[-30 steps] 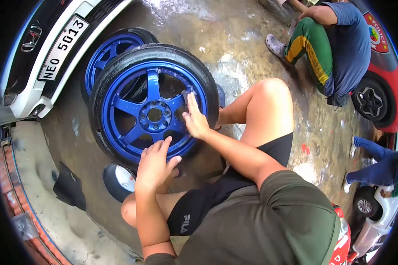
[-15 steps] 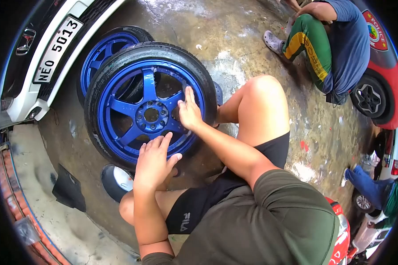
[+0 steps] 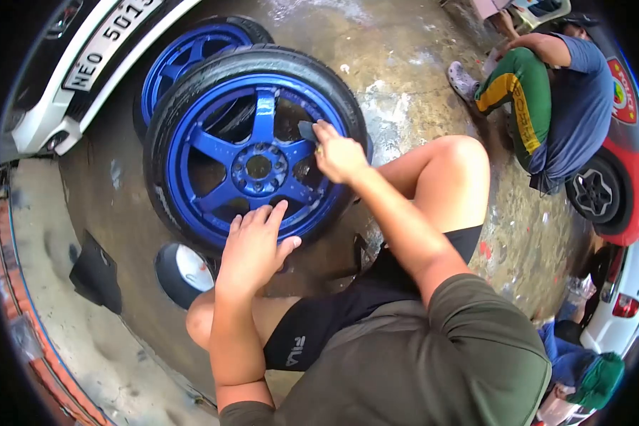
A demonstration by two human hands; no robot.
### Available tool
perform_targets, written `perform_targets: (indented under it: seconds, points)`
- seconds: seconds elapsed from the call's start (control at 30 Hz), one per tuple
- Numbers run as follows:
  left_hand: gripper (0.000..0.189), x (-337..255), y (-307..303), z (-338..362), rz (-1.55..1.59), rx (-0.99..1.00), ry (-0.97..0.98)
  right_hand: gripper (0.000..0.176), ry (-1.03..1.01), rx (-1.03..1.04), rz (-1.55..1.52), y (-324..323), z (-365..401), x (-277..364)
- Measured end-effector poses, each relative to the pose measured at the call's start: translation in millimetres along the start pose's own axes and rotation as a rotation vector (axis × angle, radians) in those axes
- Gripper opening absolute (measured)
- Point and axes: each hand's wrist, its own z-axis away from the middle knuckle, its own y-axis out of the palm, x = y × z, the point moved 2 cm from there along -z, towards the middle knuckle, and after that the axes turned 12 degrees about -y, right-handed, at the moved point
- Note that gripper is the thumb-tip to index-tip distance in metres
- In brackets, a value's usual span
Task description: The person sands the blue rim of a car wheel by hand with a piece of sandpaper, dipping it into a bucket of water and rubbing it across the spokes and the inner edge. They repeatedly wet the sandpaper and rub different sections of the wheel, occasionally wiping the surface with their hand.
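A wheel with a blue six-spoke rim (image 3: 265, 117) and a black tire (image 3: 165, 142) is in front of my knees, its face turned up toward me. Water drops and pale wet streaks show on the blue paint. My right hand (image 3: 339, 155) is closed on a small grey sheet of sandpaper (image 3: 307, 131), which lies at the right-hand spoke near the rim's edge. My left hand (image 3: 254, 245) is at the near side of the wheel, its fingers stretched over the lower rim and the thumb apart, holding nothing.
Behind this wheel is a second blue wheel (image 3: 165, 71). A white car bumper (image 3: 46, 128) borders the left. A round dark container with whitish contents (image 3: 192, 268) and a black flap (image 3: 96, 273) lie lower left. Another person (image 3: 568, 106) crouches at right beside a red car (image 3: 628, 213).
My right hand has turned from flat, extended fingers to a closed grip, with the grey sheet now showing. My left hand stays by the near rim. The view has shifted slightly.
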Motion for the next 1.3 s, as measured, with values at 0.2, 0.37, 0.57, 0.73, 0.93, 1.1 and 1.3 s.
perform_targets:
  seconds: [0.2, 0.37, 0.57, 0.73, 0.93, 1.1, 1.3]
  points:
    - [0.072, 6, -4, 8, -0.024, 0.001, -0.038, 0.054, -0.108, 0.143, -0.025, -22, -6, 6]
    - [0.071, 6, -2, 10, -0.015, -0.012, -0.006, 0.054, -0.144, 0.240, 0.065, -34, -7, 11]
    - [0.071, -1, -7, 6, -0.010, -0.015, -0.044, 0.061, -0.196, 0.234, 0.104, -19, -8, 36]
    - [0.071, 2, -7, 10, -0.038, -0.065, -0.041, 0.055, -0.127, 0.203, 0.206, -30, -10, 4]
    - [0.071, 3, -7, 12, -0.050, -0.021, -0.047, 0.057, -0.122, 0.227, 0.086, -36, -3, 4]
    - [0.071, -5, -7, 8, -0.017, -0.002, -0.008, 0.061, -0.198, 0.209, 0.084, -32, 5, 36]
    - [0.071, -7, -4, 7, -0.078, -0.012, -0.023, 0.065, -0.293, 0.230, -0.029, -11, -9, 49]
